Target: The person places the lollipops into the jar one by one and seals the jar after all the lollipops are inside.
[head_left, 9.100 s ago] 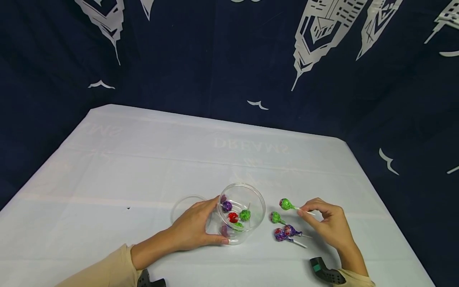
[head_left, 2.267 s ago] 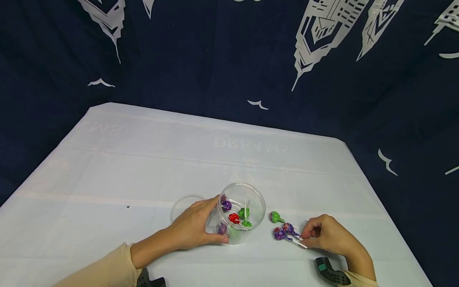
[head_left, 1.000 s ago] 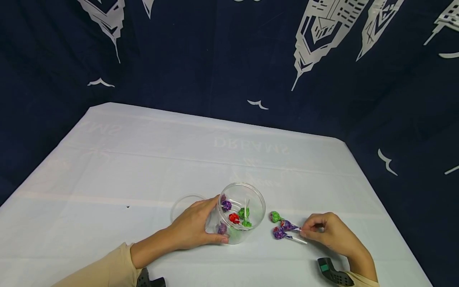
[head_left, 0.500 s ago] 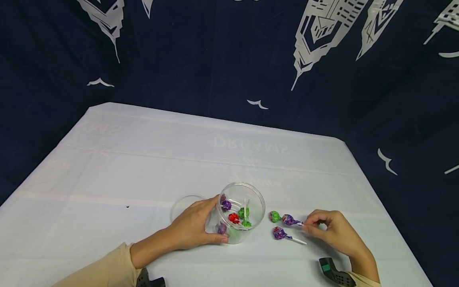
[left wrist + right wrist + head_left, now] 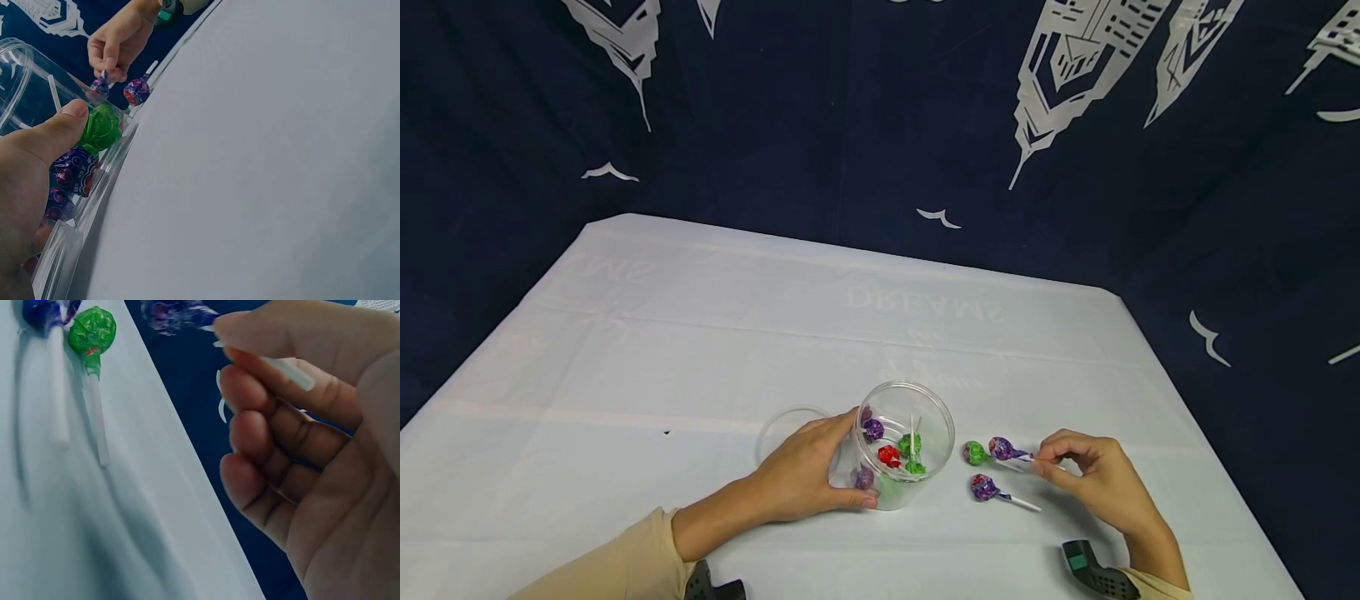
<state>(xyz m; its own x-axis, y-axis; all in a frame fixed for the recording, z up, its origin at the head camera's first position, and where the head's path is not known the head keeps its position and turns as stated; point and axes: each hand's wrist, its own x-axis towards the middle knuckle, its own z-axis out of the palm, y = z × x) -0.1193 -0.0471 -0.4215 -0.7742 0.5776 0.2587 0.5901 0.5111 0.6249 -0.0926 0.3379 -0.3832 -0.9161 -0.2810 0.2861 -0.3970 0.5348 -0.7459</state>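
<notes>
My left hand [image 5: 808, 471] grips the side of a clear plastic jar [image 5: 943, 450], its thumb near the base. Inside the jar lie several wrapped lollipops: purple, a red one [image 5: 889, 455] and green. With thumb and forefinger, my right hand [image 5: 1093, 479] pinches the stick of a purple lollipop [image 5: 1009, 450], raised just off the table. A green lollipop [image 5: 975, 452] and another purple lollipop [image 5: 985, 487] lie between the jar and that hand. The right wrist view shows the held lollipop's white stick [image 5: 294, 374] passing between the fingers.
A clear round lid [image 5: 786, 414] lies on the white table [image 5: 662, 358], partly behind my left hand and the jar. A small dark speck [image 5: 666, 432] is on the cloth at left. Dark blue patterned fabric [image 5: 820, 125] hangs behind.
One green lollipop went from my right hand into the jar. The right hand then took a purple lollipop and has raised it slightly away from the other. The left hand stays put.
</notes>
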